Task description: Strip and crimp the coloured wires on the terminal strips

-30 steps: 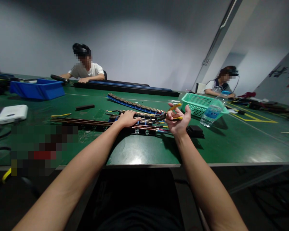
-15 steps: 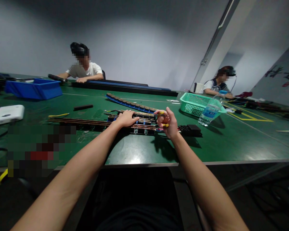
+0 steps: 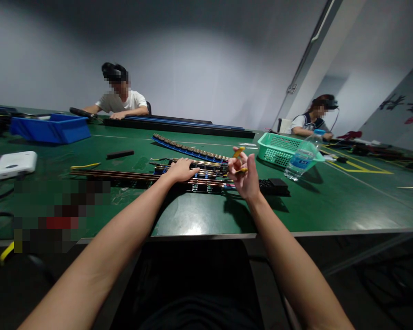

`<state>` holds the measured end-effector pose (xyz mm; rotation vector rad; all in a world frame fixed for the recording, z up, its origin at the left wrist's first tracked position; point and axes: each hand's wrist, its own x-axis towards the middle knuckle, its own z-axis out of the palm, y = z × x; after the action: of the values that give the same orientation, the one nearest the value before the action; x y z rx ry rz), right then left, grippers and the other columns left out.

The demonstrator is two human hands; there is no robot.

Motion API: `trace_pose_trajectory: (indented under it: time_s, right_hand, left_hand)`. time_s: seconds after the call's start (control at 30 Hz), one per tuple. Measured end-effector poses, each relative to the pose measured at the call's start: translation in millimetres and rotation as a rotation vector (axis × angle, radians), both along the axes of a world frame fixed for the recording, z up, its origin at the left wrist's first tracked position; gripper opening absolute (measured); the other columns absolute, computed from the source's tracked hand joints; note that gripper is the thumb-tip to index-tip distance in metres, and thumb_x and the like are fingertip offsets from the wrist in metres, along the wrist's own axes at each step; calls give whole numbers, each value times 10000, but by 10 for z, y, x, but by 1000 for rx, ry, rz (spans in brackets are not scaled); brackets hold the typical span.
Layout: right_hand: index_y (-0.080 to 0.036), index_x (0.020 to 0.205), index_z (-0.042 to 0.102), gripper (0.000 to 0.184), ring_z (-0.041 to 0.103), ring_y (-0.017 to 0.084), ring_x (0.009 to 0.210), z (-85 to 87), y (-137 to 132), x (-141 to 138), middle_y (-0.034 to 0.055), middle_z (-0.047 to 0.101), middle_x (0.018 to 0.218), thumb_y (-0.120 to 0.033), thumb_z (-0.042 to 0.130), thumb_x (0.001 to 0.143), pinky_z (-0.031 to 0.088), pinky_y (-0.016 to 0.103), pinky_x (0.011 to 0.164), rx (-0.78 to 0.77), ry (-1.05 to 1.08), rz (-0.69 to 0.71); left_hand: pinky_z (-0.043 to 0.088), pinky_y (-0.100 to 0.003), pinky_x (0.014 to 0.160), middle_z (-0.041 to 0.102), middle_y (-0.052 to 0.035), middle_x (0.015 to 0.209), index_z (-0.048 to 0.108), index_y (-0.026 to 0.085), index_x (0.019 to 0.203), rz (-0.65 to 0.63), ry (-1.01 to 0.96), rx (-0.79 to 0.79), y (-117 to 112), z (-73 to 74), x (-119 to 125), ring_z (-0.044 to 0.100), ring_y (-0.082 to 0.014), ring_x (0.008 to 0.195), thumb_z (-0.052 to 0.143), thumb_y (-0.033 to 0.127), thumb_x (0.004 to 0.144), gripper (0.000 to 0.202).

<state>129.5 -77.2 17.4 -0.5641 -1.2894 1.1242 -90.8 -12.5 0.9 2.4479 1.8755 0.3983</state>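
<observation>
My left hand (image 3: 182, 170) lies palm down, fingers together, on a bundle of long dark strips with copper rails (image 3: 131, 176) on the green table (image 3: 199, 215). My right hand (image 3: 243, 176) is just to its right, fingers curled round yellow-handled pliers (image 3: 238, 160) whose handles stand apart above the strips' right end. A black block (image 3: 274, 185) lies right of that hand.
A teal basket (image 3: 278, 149) and a water bottle (image 3: 301, 160) stand at the right. A blue bin (image 3: 51, 128) and a white device (image 3: 13, 164) are at the left. A blue strip (image 3: 186, 147) lies further back. Two other people sit at the far side.
My right hand squeezed the pliers shut half a second ago, then lifted slightly with the handles apart again. My left hand has stayed on the strips.
</observation>
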Motion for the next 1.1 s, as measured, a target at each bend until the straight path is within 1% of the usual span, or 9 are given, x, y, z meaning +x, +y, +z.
trace_pose_trajectory:
  time_s: [0.07,0.2,0.33,0.6,0.7,0.83,0.93,1.0,1.1]
  right_hand:
    - [-268,1215,612,589,338,64,488,54,16,74,-52,535,713,-664,663,782,236,203,402,44,150,-39]
    - [-300,1248,583,598,310,63,503,120,157,173,-73,457,735,-409,808,705,288,214,427,88,154,-218]
    - [-270,1138,600,485,340,73,514,158,437,179,-60,477,740,-453,768,722,295,221,430,52,126,-337]
    - [-237,1038,610,563,444,77,557,28,686,183,-62,577,727,-641,755,674,352,195,461,-40,55,-292]
    - [-210,1017,646,521,464,83,565,-43,642,177,-65,576,655,-559,793,659,348,199,487,3,-65,-289]
    - [-183,966,710,326,345,78,482,-113,563,152,-108,414,497,-370,746,701,288,229,493,139,-396,-232]
    - [-183,932,750,250,365,90,491,-152,531,127,-92,439,483,-275,682,710,309,248,524,223,-632,-184]
    - [-181,946,751,256,376,96,500,-172,531,115,-86,451,490,-272,674,719,321,255,539,239,-663,-198]
    - [-189,1005,723,285,374,99,520,-186,549,114,-75,462,556,-362,674,784,323,255,543,229,-514,-315]
  left_hand:
    - [395,-525,1096,525,-146,1482,545,197,1401,1,-4,-4,12,-6,-5,448,-342,1375,383,600,960,620]
    - [387,-500,1106,528,-140,1480,546,209,1398,5,-5,-11,21,-7,-7,444,-329,1382,387,601,962,608]
    - [391,-494,1102,547,-138,1458,548,213,1393,0,-6,-7,20,-5,-8,455,-321,1373,389,604,962,603]
    - [397,-500,1096,549,-142,1455,550,207,1388,0,-1,-2,-2,6,-5,461,-322,1366,389,602,966,600]
    - [398,-498,1096,547,-139,1457,552,216,1386,-1,0,-2,0,3,-2,460,-322,1366,388,605,965,596]
    - [401,-513,1092,547,-141,1457,554,210,1388,-3,-10,1,7,1,-2,464,-333,1360,387,599,961,602]
    - [398,-504,1098,551,-133,1456,556,223,1387,5,-15,0,4,-4,0,463,-326,1363,394,599,957,594]
    - [395,-495,1102,555,-130,1454,556,228,1387,9,-14,-6,-6,-10,5,461,-322,1368,394,601,959,590]
    - [364,-504,1130,518,-130,1497,519,221,1426,16,-12,11,-34,8,11,441,-321,1394,395,585,969,597]
